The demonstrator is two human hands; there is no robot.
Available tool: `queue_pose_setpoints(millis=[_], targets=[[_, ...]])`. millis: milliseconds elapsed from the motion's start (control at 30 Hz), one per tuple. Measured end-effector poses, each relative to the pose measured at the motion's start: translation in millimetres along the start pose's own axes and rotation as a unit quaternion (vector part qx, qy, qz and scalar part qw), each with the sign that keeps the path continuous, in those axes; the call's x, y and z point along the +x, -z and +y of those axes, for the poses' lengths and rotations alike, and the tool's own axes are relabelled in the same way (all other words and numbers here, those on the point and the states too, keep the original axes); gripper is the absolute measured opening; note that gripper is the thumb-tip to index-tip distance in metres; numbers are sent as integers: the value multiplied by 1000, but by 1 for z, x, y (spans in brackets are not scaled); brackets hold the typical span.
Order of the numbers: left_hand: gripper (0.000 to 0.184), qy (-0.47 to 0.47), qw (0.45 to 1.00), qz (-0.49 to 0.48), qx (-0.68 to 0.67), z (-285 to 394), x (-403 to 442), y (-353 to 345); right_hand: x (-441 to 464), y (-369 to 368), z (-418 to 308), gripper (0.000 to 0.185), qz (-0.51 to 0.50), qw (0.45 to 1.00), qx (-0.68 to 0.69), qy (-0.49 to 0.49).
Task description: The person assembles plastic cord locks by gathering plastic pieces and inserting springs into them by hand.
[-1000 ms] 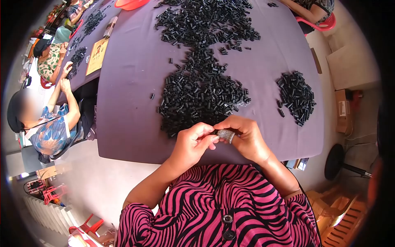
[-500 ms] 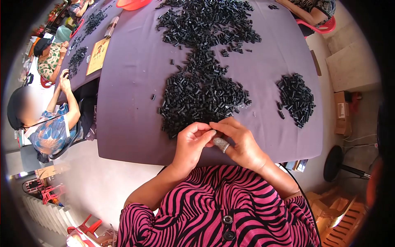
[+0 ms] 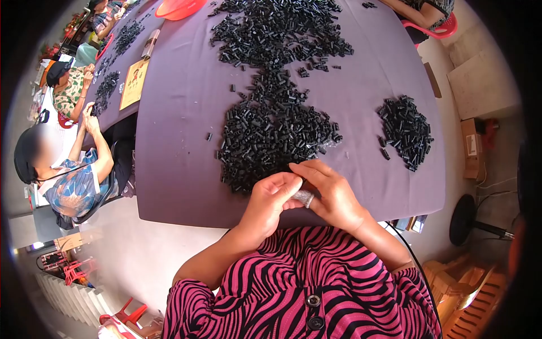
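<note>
My left hand (image 3: 267, 202) and my right hand (image 3: 333, 195) meet over the near edge of the purple-covered table (image 3: 180, 169). The fingers of both are pinched together around something dark and small, mostly hidden between them. A grey wrap (image 3: 304, 197) covers a digit of my right hand. Just beyond my fingers lies a large pile of short black tubular pieces (image 3: 271, 130), joined by a narrow band to another pile (image 3: 276, 34) farther back. To the right is a smaller pile (image 3: 405, 133) of the same pieces.
A red basin (image 3: 179, 8) stands at the far edge. People sit along the left, the nearest in a blue patterned shirt (image 3: 73, 186); another person's arm (image 3: 415, 11) rests at the far right. A yellow booklet (image 3: 134, 85) lies at left, a fan (image 3: 463, 219) stands at right.
My fingers have shifted around each other, and the right index finger now reaches farther over the left fingertips. The grey-wrapped digit has tilted. The view has moved slightly.
</note>
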State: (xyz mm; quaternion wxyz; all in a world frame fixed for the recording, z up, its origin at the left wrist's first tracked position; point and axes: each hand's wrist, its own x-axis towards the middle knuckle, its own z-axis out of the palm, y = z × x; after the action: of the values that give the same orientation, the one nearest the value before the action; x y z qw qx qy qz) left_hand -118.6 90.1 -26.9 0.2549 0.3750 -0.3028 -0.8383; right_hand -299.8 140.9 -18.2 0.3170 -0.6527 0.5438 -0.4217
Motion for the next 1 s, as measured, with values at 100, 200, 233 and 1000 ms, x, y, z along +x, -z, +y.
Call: queue_pose_setpoints(millis=[100,200,233,1000], targets=[[22,14,999,-28,27,15,-6,-7,1,7,-6,61,-22,998,65,3],[22,3,997,-78,-10,20,-3,-5,3,6,-4,61,-7,997,78,12],[21,2,997,-72,-24,19,-3,-6,3,5,-2,60,9,998,61,24],[24,113,981,-110,-112,8,11,-12,-1,16,19,55,45,993,-7,112]])
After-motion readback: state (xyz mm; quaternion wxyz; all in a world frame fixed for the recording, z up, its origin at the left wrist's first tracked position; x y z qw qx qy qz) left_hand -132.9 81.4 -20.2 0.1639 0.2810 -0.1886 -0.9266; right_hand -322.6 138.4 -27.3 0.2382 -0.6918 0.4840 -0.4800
